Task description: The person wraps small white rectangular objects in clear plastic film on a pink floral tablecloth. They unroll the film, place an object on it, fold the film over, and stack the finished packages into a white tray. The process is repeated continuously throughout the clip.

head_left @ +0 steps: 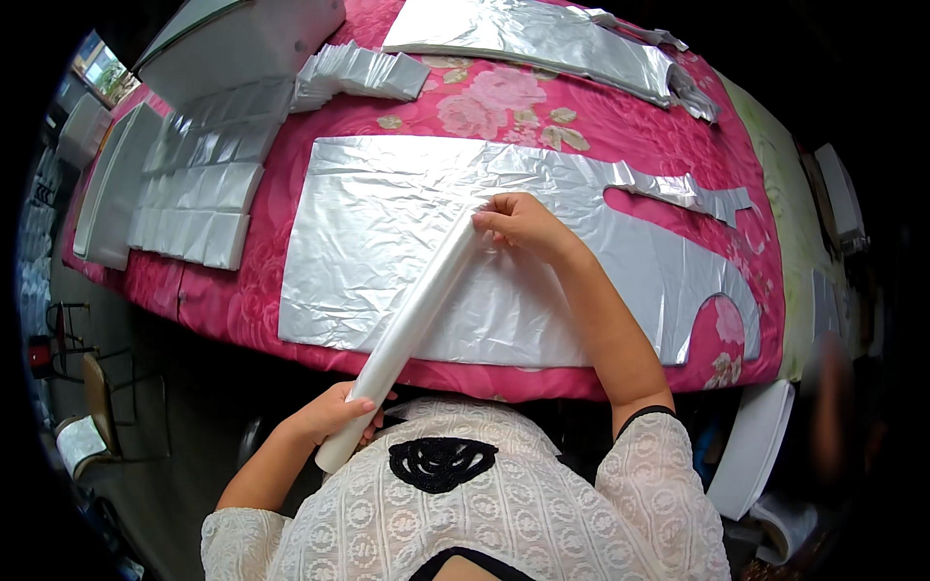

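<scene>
A long, narrow strip of folded white plastic film (418, 305) slants across in front of me. My left hand (341, 414) is closed round its lower end, close to my body. My right hand (521, 225) pinches its upper end between thumb and fingers. Beneath the strip, a flat stack of white plastic carrier bags (358, 213) lies on the table, its handle loops (722, 290) pointing right. The inner fingers of my right hand are partly hidden.
The table wears a pink flowered cloth (262, 290). At its far side lies another bag stack (523, 34). To the left are rows of small folded white packs (199, 218), more folded packs (354, 76), a white bin (242, 48) and a white tray (118, 184). A chair (102, 407) stands left.
</scene>
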